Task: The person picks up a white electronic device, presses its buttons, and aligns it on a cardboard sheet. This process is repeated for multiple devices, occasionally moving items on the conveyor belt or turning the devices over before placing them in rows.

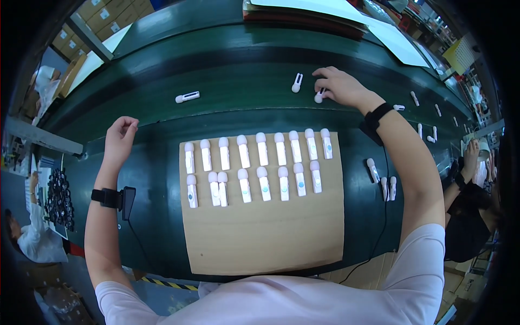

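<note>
My right hand [346, 88] reaches over the far part of the green surface. Its thumb and fingers close around a small white wand [319, 97] with a round pale head; the hand partly hides the wand's body. Just left of it lies a similar wand [297, 83] with a dark slot. Farther left, another slotted wand [187, 97] lies sideways. My left hand [121, 135] hovers over the left side, its fingers curled together with nothing visible in them. Between my arms, two rows of white wands [261, 149] lie on a cardboard sheet [260, 238], heads pointing away from me.
Several loose wands [372, 170] lie to the right of the cardboard and beyond my right arm. The green conveyor belt [233, 89] runs across the far side. A stack of sheets [303, 19] sits behind it. Another person's hand [472, 154] is at the right, near a cable [386, 216].
</note>
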### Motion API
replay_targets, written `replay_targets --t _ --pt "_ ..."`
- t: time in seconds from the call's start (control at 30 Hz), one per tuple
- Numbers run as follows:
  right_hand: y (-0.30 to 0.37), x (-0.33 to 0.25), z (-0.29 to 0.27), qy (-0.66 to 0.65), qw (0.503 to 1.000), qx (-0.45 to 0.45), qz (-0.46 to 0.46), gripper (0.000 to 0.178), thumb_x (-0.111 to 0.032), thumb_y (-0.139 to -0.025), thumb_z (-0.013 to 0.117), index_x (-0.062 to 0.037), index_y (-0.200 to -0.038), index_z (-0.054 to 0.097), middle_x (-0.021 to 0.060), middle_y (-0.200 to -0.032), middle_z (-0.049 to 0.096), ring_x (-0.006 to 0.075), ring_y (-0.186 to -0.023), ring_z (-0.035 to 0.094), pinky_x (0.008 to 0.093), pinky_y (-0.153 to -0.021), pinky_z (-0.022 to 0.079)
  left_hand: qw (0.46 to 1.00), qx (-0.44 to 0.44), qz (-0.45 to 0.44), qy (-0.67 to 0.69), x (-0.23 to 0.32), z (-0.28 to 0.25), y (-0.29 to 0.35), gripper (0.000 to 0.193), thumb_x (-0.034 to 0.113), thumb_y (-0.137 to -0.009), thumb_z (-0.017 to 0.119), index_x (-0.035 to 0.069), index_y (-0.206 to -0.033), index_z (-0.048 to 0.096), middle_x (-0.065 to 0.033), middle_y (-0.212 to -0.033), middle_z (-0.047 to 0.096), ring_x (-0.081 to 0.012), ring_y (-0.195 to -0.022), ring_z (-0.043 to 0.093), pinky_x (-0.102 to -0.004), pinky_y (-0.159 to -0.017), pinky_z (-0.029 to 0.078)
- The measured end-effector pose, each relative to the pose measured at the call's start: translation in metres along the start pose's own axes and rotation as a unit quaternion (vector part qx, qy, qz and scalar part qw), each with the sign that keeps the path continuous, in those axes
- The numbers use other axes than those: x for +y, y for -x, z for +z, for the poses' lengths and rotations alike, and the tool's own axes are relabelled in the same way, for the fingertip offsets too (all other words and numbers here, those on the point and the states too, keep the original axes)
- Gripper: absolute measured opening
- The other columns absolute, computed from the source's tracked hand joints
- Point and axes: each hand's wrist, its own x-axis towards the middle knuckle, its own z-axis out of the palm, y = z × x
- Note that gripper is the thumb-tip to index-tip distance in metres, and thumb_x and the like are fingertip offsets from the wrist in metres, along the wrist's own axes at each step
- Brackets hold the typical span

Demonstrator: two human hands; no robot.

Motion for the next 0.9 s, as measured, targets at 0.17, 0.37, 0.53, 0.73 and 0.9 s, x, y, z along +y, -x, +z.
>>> replay_targets --t 0.17,0.37,0.53,0.73,0.9 --pt "-0.044 -0.010 0.010 -0.052 0.996 -0.006 -0.074 0.018 -0.016 -0.086 0.069 -0.0088 -0.102 0.067 0.0094 -0.134 0.055 0.0290 -0.127 0.048 0.0393 -0.103 0.044 0.994 -0.003 0.072 -0.088 -0.011 0.018 -0.024 0.015 0.010 -0.095 0.059 0.000 -0.105 0.062 -0.0038 -0.091 0.064 -0.0120 -0.084 0.060 -0.0257 -0.075 0.048" --pt "-0.059 -0.007 0.016 -0.040 0.988 0.006 -0.149 0.021 -0.020 -0.087 0.069 -0.0091 -0.105 0.067 0.0091 -0.126 0.060 0.0280 -0.122 0.052 0.0388 -0.100 0.044 0.991 -0.042 0.086 -0.098 0.009 0.042 -0.047 0.018 0.008 -0.092 0.060 0.000 -0.109 0.061 -0.0082 -0.104 0.062 -0.0177 -0.095 0.060 -0.0291 -0.082 0.049" --pt "-0.050 -0.013 0.011 -0.113 0.987 -0.035 -0.104 0.020 -0.017 -0.088 0.068 -0.0063 -0.106 0.067 0.0105 -0.116 0.062 0.0299 -0.112 0.058 0.0387 -0.097 0.046 0.975 -0.046 0.177 -0.123 0.014 0.058 -0.059 0.023 0.006 -0.089 0.063 0.001 -0.111 0.061 -0.0106 -0.114 0.059 -0.0225 -0.102 0.058 -0.0312 -0.087 0.048" --pt "-0.003 -0.011 -0.001 -0.162 0.986 -0.004 0.045 0.020 -0.011 -0.087 0.067 -0.0049 -0.107 0.066 0.0130 -0.107 0.061 0.0312 -0.102 0.060 0.0378 -0.090 0.049 0.963 -0.087 0.183 -0.180 0.007 0.066 -0.072 0.025 0.006 -0.087 0.065 0.001 -0.111 0.060 -0.0100 -0.112 0.059 -0.0234 -0.097 0.057 -0.0308 -0.087 0.047" --pt "0.089 0.010 -0.017 -0.149 0.984 0.037 0.090 0.019 -0.011 -0.087 0.067 -0.0041 -0.106 0.065 0.0138 -0.107 0.061 0.0316 -0.100 0.060 0.0375 -0.089 0.049 0.980 -0.056 0.086 -0.168 -0.008 0.067 -0.078 0.022 0.009 -0.088 0.066 0.001 -0.108 0.060 -0.0110 -0.099 0.061 -0.0233 -0.086 0.058 -0.0332 -0.080 0.049"
